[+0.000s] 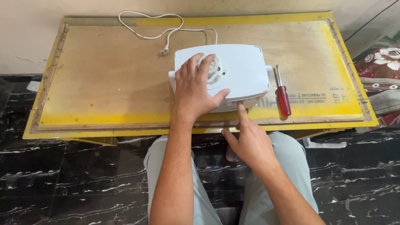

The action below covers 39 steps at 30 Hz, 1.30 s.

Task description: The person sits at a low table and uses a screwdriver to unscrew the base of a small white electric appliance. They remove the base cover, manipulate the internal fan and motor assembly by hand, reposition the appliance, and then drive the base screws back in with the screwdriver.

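The white appliance base (225, 75) sits near the front edge of the yellow-bordered wooden surface (104, 75), and the person's left hand (196, 89) lies flat over its top, fingers spread across the round coupling (216, 70), the grip open and pressing down, not clamped on anything. The right hand (248, 141) comes up from below with only the index finger extended, its tip touching the front face of the base, the other fingers loosely curled with nothing in them. A red-handled screwdriver (282, 91) lies just beside the base on the right, and the white power cord (162, 31) trails behind with its plug lying loose on the wood. I'd worry the base could slide back or tip if the finger pushes harder than the flat palm holds, and the screwdriver could get nudged off
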### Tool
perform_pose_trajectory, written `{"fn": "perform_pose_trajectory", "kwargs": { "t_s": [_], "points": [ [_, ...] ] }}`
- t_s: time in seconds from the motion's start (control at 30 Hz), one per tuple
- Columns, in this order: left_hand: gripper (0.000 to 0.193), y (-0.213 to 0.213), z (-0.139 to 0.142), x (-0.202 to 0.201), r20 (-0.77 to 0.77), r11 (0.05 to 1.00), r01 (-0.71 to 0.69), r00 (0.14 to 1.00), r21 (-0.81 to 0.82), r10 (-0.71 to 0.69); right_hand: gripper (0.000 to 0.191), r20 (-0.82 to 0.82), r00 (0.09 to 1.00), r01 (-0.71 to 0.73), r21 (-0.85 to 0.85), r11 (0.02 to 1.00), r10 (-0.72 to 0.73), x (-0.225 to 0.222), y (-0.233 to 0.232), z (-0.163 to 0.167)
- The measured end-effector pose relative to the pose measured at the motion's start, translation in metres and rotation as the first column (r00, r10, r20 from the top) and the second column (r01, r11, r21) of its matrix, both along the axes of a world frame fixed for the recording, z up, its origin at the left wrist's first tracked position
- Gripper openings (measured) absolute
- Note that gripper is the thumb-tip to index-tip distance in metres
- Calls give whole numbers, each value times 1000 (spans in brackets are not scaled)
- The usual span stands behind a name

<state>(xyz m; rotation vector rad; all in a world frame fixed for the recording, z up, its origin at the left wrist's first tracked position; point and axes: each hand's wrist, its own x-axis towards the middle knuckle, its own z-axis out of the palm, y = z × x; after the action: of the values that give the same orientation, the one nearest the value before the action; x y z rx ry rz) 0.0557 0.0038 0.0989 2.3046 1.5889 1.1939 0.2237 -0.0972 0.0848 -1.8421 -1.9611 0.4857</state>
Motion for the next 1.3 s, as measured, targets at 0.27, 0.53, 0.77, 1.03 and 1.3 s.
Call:
{"fn": "perform_pose_trajectory", "kwargs": {
  "t_s": [0.27, 0.53, 0.77, 1.03, 1.3],
  "points": [
    [94, 2, -1, 0, -3, 1000, 2, 1000, 4, -2, 86, 107, 994, 7, 154, 988, -24, -3, 5, -12],
    [92, 2, 0, 0, 12, 1000, 3, 1000, -6, -3, 88, 137, 989, 19, 205, 979, -48, -5, 2, -14],
    [91, 2, -2, -1, 2, 999, 9, 1000, 32, -9, 82, 269, 963, -42, 248, 968, -27, -7, -1, -18],
    [92, 1, -2, -1, 9, 1000, 6, 1000, 14, -7, 82, 87, 995, -41, 21, 999, 39, 3, 2, 0],
    [92, 1, 1, -1, 11, 1000, 4, 1000, 12, -4, 93, 175, 984, -30, 270, 962, -19, 4, -7, 0]
  ]
}}
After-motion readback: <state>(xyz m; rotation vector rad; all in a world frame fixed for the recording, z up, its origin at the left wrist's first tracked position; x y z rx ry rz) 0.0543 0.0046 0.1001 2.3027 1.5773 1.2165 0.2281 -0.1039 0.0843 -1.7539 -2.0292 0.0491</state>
